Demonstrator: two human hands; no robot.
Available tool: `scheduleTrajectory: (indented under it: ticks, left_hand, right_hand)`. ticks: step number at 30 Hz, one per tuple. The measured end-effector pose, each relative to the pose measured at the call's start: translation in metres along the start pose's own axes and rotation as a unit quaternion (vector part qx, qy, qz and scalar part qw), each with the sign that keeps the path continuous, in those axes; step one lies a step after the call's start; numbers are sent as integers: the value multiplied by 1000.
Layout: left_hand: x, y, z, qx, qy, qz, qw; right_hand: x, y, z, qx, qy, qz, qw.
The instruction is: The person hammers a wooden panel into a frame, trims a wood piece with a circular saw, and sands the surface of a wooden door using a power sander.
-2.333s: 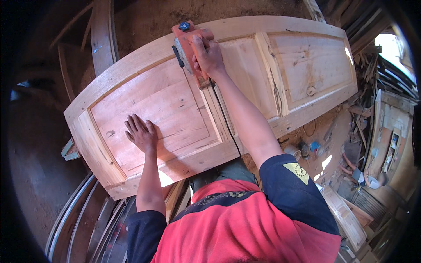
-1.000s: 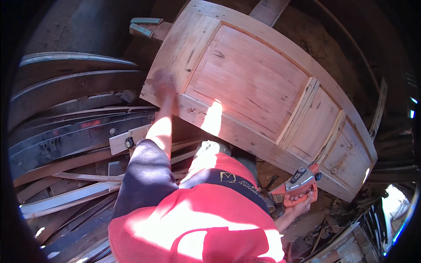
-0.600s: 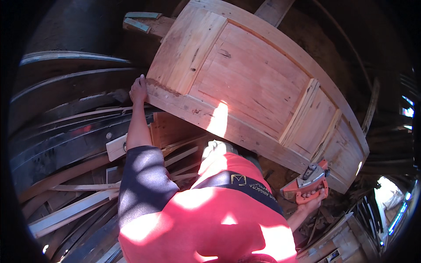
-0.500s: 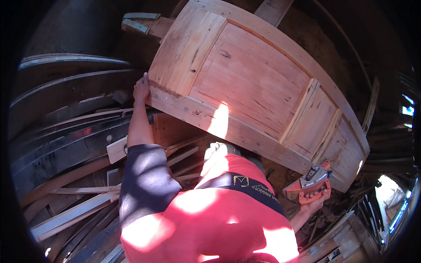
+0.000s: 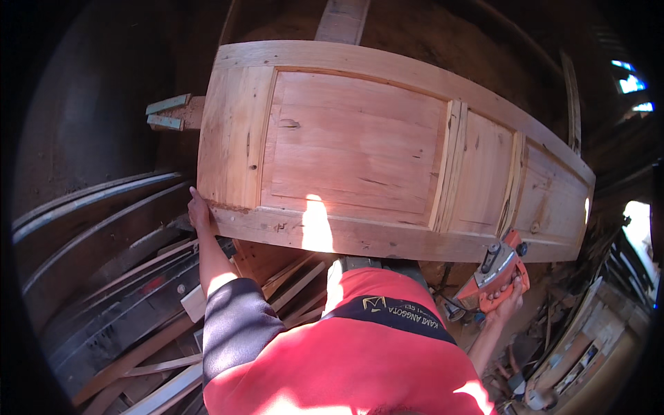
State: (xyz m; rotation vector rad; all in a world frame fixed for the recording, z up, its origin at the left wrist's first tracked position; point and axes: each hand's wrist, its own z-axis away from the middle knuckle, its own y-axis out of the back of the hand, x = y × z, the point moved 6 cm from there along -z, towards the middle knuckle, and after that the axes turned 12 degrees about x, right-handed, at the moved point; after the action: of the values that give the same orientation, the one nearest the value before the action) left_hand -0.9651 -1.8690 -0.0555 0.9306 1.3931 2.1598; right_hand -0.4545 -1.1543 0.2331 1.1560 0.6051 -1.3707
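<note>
A long panelled wooden door (image 5: 353, 142) lies in front of me, pale framing around reddish inset panels. My left hand (image 5: 198, 209) is at its near left corner, with the fingers against the end edge and partly hidden. On the right, my right hand (image 5: 507, 299) is wrapped around the handle of an orange electric hand planer (image 5: 494, 273). The planer is tilted beside the door's near long edge, its front end overlapping that edge in view. Whether it touches the wood I cannot tell.
A wooden beam (image 5: 342, 21) shows beyond the door's far edge. At the left end, a support board (image 5: 166, 113) carries pale blue strips. Long boards (image 5: 104, 200) are stacked at left, with loose timber below. Scraps and a wooden frame (image 5: 574, 346) lie at lower right.
The view has turned, so the door now lies more level and lower left in the picture. My left hand stays at the door's corner, and my right hand still holds the planer near the edge.
</note>
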Motion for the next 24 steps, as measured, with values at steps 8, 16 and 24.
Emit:
scheduleTrajectory:
  ticks: [8, 16, 24]
  left_hand:
    - [64, -23, 79, -62, -56, 9, 996]
    - [128, -54, 133, -91, -199, 14, 976]
    - [152, -75, 183, -60, -237, -12, 969]
  right_hand:
    - [-4, -8, 6, -30, 0, 2, 1000]
    - [-24, -14, 26, -74, 51, 17, 996]
    - [-16, -4, 6, -101, 23, 37, 994]
